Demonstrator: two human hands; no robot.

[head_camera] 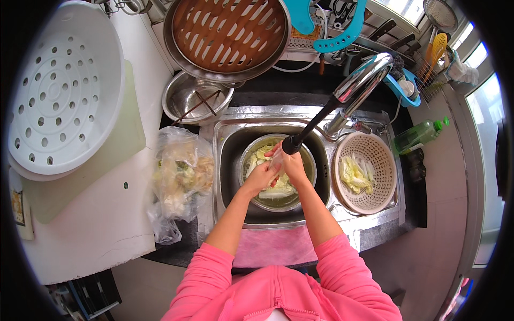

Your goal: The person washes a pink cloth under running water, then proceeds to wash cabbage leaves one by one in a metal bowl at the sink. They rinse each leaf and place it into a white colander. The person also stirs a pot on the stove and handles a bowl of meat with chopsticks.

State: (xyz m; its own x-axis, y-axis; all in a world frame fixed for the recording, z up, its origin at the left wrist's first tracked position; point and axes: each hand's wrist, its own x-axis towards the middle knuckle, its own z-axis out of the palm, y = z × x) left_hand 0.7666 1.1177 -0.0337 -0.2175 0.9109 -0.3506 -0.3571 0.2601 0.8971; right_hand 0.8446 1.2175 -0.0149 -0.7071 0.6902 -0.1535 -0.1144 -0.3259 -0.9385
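Note:
Both my hands meet under the black end of the faucet [292, 143], above a round metal basin [277, 206] in the sink. My left hand [261, 176] and my right hand [293, 162] hold a pale, wet leaf piece between them, probably cabbage; the fingers and faucet head partly cover it. Pale green cabbage leaves [277, 190] lie in water in the basin. To the right, a beige plastic colander [383, 168] holds more cabbage leaves [355, 174].
Left of the sink lies a clear plastic bag [184, 172] of vegetable scraps. Behind it stands a steel bowl [196, 98] with a dark rack, beside a large steamer [229, 36]. A white perforated basket [60, 92] is far left; a green bottle [417, 136] is at right.

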